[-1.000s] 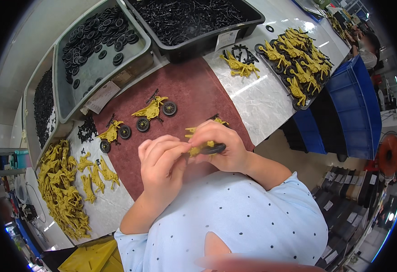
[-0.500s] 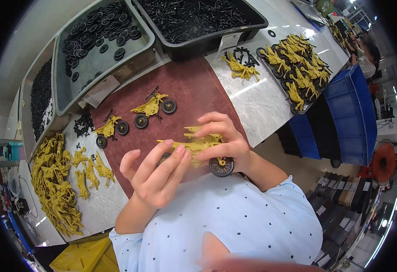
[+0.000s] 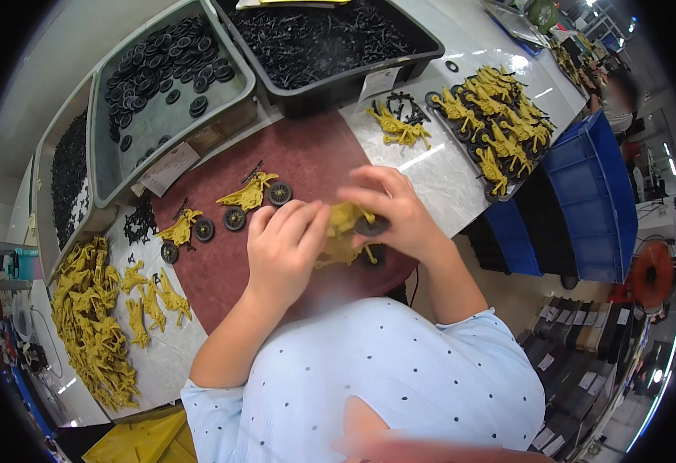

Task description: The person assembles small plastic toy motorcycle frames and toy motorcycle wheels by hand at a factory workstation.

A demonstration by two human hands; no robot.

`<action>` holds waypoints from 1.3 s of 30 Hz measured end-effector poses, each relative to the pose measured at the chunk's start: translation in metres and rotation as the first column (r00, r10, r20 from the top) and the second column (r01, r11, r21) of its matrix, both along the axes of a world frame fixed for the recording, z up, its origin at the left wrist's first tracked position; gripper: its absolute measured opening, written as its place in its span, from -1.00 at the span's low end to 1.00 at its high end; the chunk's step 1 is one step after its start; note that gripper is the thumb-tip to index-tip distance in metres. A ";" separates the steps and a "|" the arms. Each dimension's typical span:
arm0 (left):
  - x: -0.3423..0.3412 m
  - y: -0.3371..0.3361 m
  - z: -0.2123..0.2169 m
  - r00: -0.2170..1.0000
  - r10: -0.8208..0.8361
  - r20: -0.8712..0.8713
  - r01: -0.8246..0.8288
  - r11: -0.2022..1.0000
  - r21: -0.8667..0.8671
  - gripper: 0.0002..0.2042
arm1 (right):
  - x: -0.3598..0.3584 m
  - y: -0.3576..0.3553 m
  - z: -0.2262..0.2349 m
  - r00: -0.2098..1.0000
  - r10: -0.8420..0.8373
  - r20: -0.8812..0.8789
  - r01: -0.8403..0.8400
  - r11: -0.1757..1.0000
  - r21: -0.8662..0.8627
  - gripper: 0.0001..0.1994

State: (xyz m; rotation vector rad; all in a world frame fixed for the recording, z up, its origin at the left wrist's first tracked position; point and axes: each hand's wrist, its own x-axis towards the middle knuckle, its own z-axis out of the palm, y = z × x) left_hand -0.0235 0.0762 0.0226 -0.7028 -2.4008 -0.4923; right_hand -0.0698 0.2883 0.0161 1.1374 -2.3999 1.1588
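Note:
Above the dark red mat [image 3: 295, 147] a yellow toy motorcycle [image 3: 343, 233] with black wheels is held between my hands, smeared by motion. My left hand [image 3: 282, 251] is closed at its left end, fingertips pinched against the yellow body. My right hand [image 3: 400, 212] wraps around the other end, beside a black wheel [image 3: 372, 225]; its fingers partly hide that part. Left of my hands, two toy motorcycles with wheels fitted rest on the mat: one nearer the middle [image 3: 251, 194], the other at the mat's left edge [image 3: 180, 231].
At the back stand a grey bin [image 3: 251, 77] of black wheels and a black bin [image 3: 292, 99] of small black parts. A heap of yellow bodies [image 3: 91, 324] lies at left. Several assembled motorcycles [image 3: 500, 123] fill a tray at right, near blue crates [image 3: 589, 201].
Both hands have moved up, away from my body, with the toy motorcycle. My left fingers, spread out before, have closed on it. The motorcycle is turned differently and more blurred.

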 end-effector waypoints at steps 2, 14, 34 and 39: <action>-0.015 -0.001 -0.020 0.999 0.034 -0.002 -0.034 0.999 -0.030 -0.72 | -0.011 0.017 -0.001 0.968 -0.141 0.208 0.107 0.980 0.169 -0.46; -0.016 0.011 -0.046 0.921 -0.238 0.308 0.169 0.957 0.234 -0.87 | -0.128 0.060 -0.043 0.754 -0.629 0.191 0.556 0.765 0.326 -0.70; -0.020 -0.101 -0.001 0.918 0.174 0.358 -0.326 0.843 0.427 -0.81 | -0.090 -0.077 0.027 0.975 -0.022 0.220 -0.042 0.958 0.284 -0.65; -0.027 -0.108 -0.013 0.959 0.146 0.243 -0.199 0.957 0.210 -0.68 | -0.090 -0.125 -0.003 0.953 0.269 0.140 -0.300 0.900 0.317 -0.66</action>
